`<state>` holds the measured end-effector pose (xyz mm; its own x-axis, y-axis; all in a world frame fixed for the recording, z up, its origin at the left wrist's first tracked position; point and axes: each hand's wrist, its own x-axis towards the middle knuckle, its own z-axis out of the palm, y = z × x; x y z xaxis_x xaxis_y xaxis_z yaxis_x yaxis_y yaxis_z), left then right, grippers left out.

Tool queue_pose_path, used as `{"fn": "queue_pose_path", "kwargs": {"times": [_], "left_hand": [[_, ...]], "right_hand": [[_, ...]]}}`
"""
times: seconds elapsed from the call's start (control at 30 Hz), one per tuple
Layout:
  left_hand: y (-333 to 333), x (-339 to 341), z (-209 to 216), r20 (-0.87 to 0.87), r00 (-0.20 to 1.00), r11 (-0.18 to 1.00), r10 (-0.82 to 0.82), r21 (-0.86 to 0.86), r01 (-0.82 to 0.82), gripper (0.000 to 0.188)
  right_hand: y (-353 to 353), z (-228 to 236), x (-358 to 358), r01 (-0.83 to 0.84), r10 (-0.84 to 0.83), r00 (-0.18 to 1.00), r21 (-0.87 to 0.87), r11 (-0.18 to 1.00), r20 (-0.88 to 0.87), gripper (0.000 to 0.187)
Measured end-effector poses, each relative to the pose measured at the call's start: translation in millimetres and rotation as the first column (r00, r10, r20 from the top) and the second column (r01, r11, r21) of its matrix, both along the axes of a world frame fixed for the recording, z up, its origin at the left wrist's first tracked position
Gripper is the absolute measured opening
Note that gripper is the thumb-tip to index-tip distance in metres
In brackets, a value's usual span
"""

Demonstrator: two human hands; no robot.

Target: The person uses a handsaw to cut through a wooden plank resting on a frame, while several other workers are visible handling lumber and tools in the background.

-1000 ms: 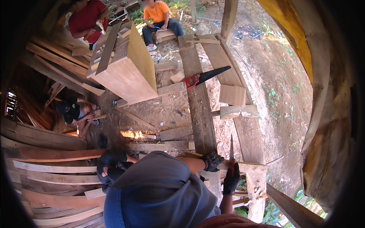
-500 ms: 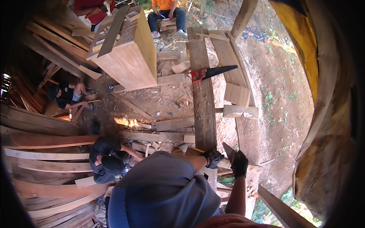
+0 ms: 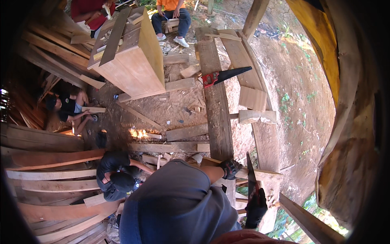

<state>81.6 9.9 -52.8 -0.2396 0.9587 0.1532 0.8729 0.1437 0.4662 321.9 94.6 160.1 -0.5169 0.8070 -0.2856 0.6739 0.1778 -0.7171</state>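
My right hand [image 3: 256, 206], in a black glove, is closed round the red handle of a handsaw [image 3: 250, 173]. The saw's dark blade points away from me and crosses a narrow wooden board [image 3: 266, 175]. My left hand [image 3: 230, 168], also gloved in black, grips this board just left of the blade. The board lies crosswise near the close end of a long, weathered plank [image 3: 219, 118]. Another handsaw [image 3: 225, 76], with a red and black handle, rests farther up that plank. Whether the teeth have bitten into the wood is too small to tell.
A large wooden cabinet [image 3: 130, 77] stands at the far left, with wood pieces on top. A crouching person [image 3: 115, 175] works close on my left; others sit or stand farther off. Curved planks [image 3: 57, 175] fill the left side. A slanting post [image 3: 308, 223] stands at lower right.
My right hand has drawn back toward me with the saw, and more of the blade and its red handle shows. My left hand stays on the board.
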Motion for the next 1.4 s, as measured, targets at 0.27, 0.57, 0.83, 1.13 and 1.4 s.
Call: {"fn": "queue_pose_path", "kwargs": {"times": [0.27, 0.57, 0.83, 1.13, 1.4], "left_hand": [[8.4, 14.2, -66.5, 0.454, 0.89, 0.978, -0.047, 0.201, -0.051, 0.016], [4.1, -2.6, 25.7, -0.023, 0.994, 0.929, -0.103, -0.359, 0.088, 0.057], [6.4, -11.0, 53.3, 0.118, 0.992, 0.908, -0.051, -0.408, 0.095, 0.068], [10.5, -11.9, 44.6, 0.143, 0.985, 0.904, -0.1, -0.399, 0.15, 0.064], [18.4, -10.1, 21.7, 0.123, 0.972, 0.83, -0.201, -0.505, 0.236, 0.08]], "right_hand": [[-5.9, 102.3, -35.6, -0.216, 0.165, 0.963, 0.244, 0.945, 0.214, 0.033], [7.2, 109.7, -91.7, -0.043, 0.046, 0.992, -0.027, 0.999, 0.117, 0.036], [29.2, 19.2, -92.6, -0.012, 0.011, 1.0, 0.037, 0.999, 0.029, 0.033], [59.9, 13.6, -118.2, -0.047, 0.045, 0.993, 0.009, 0.999, 0.108, 0.031], [42.6, -5.8, -99.3, 0.006, -0.007, 1.0, 0.077, 0.997, 0.015, 0.034]]}}
